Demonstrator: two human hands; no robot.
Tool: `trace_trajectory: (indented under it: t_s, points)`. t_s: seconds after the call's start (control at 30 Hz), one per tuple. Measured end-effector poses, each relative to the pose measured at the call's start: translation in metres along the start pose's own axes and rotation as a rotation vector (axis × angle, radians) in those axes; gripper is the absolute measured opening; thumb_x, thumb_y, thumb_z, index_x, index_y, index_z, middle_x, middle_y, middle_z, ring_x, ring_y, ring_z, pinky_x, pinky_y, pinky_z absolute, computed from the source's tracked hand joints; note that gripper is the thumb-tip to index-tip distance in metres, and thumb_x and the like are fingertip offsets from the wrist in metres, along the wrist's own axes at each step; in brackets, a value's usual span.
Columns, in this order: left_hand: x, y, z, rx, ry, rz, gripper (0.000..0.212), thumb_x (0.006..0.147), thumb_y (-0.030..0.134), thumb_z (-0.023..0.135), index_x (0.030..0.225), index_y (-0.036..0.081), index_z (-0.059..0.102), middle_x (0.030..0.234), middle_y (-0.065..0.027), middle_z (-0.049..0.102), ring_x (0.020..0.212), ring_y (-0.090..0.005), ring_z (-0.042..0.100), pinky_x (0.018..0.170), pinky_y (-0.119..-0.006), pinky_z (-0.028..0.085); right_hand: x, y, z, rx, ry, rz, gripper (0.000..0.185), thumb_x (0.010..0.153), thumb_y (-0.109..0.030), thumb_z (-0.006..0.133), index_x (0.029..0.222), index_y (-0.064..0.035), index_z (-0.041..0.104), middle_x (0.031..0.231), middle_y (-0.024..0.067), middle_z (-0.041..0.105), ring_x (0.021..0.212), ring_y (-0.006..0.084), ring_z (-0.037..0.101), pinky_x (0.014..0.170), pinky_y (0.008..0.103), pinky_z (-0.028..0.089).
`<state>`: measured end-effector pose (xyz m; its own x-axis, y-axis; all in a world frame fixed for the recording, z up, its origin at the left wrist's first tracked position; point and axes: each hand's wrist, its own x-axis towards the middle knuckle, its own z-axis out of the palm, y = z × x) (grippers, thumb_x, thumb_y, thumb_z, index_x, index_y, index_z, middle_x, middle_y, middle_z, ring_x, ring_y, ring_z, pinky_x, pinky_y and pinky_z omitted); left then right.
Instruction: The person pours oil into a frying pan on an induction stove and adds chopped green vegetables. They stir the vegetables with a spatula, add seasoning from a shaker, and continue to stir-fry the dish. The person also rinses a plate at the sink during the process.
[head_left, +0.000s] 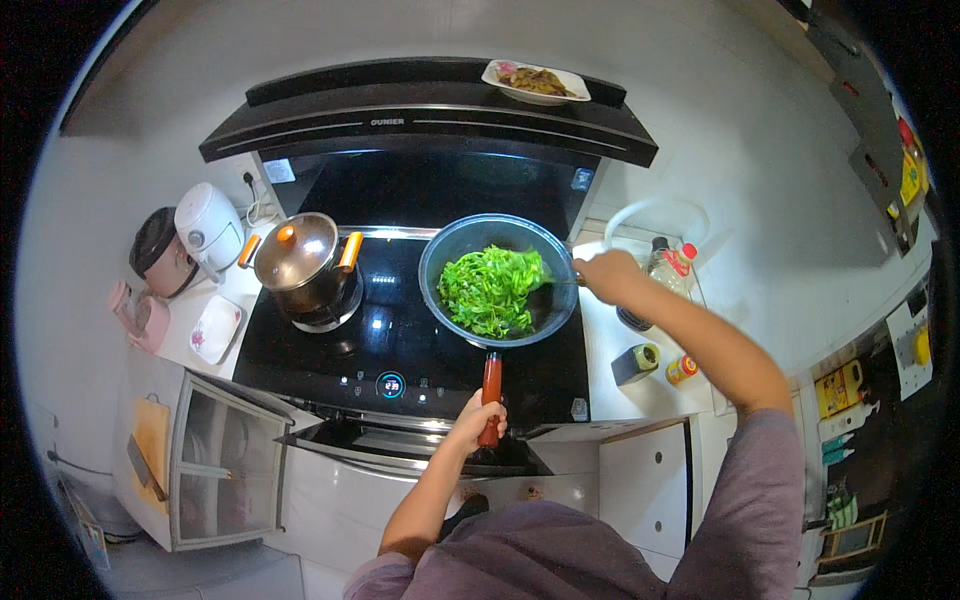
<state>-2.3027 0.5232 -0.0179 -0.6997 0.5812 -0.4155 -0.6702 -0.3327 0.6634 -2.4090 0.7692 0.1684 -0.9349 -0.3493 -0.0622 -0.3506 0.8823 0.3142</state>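
Chopped green leafy vegetables (491, 291) lie heaped in a deep dark frying pan (439, 247) on the right side of a black glass cooktop (397, 315). My left hand (478, 420) grips the pan's reddish-brown handle (491, 379), which points toward me. At the pan's right rim, my right hand (609, 276) is closed around the handle of a metal cooking utensil (559, 280). The utensil's head is blurred and partly covered by the greens, so its exact shape cannot be told.
A lidded pot (300, 259) with orange handles occupies the left burner. Bottles (673, 266), a dark square container (635, 365) and a small jar (681, 370) stand at right. A dish of food (536, 81) rests on the range hood (420, 124). An empty plate (216, 328) lies left.
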Motion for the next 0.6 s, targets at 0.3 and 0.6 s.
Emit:
trace_trajectory:
  t_s: [0.3, 0.6]
  points:
    - [-0.003, 0.002, -0.004, 0.017, 0.007, -0.008, 0.033, 0.068, 0.004, 0.052, 0.096, 0.008, 0.035, 0.065, -0.0053, 0.044, 0.049, -0.0143, 0.047, 0.045, -0.027, 0.04, -0.038, -0.006, 0.001, -0.24, 0.38, -0.201, 0.017, 0.073, -0.013, 0.051, 0.09, -0.0093, 0.051, 0.068, 0.0076, 0.049, 0.066, 0.0221, 0.054, 0.053, 0.0337, 0.044]
    - [-0.003, 0.002, -0.004, 0.006, 0.018, -0.015, 0.031, 0.068, 0.002, 0.051, 0.093, 0.009, 0.034, 0.063, -0.0051, 0.045, 0.048, -0.0142, 0.048, 0.043, -0.027, 0.042, -0.005, 0.032, -0.084, -0.035, -0.377, -0.135, 0.032, 0.07, -0.041, 0.063, 0.088, -0.0142, 0.061, 0.08, 0.0072, 0.063, 0.075, 0.0274, 0.06, 0.063, 0.0399, 0.046]
